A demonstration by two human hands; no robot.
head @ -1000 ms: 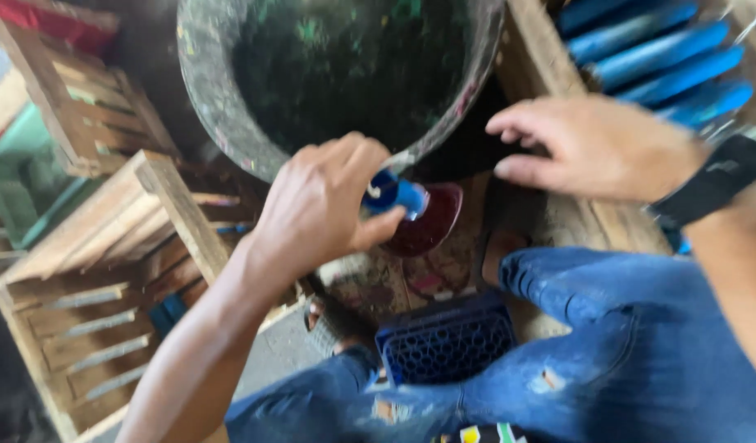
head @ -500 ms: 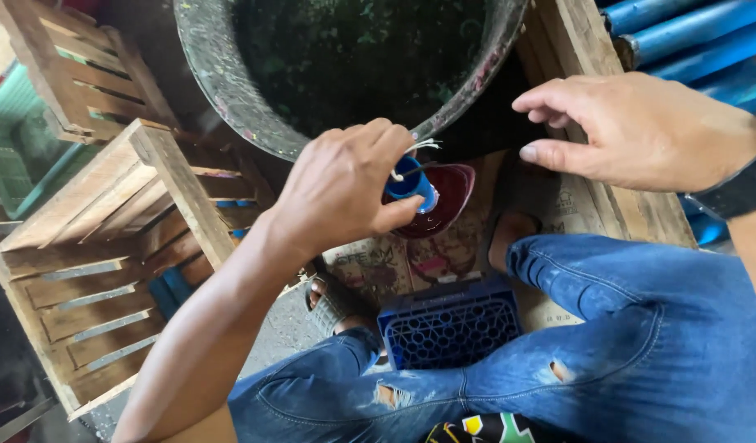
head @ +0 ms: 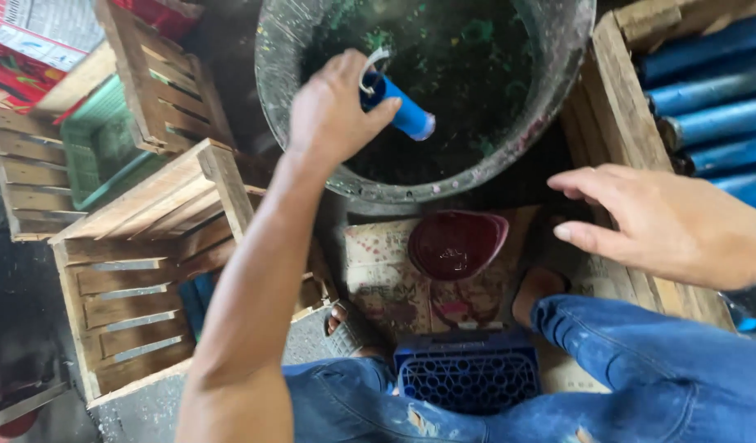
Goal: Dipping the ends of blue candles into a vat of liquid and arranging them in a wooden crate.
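1. Above the big round grey metal basin (head: 558, 123), stained green inside, the left hand (head: 333, 111) pinches a short blue plastic tube (head: 398, 111) at its near end, thumb under, fingers curled over it.
2. The tube's long axis runs from the grip down and to the right; its pale open end points away from the hand over the basin's dark inside, and a thin white loop sticks up at the gripped end.
3. Well left of the grip, at the top corner, lies a flat red and white printed package (head: 25, 49), beside slatted wooden crates (head: 140, 262).
4. Below the grip, outside the basin's rim, a dark red shallow bowl (head: 456, 244) rests on printed stained cardboard (head: 382, 279).
5. The right hand (head: 665, 221) is empty, fingers spread, over the wooden crate edge (head: 616, 107) beside stacked blue tubes (head: 706, 90).
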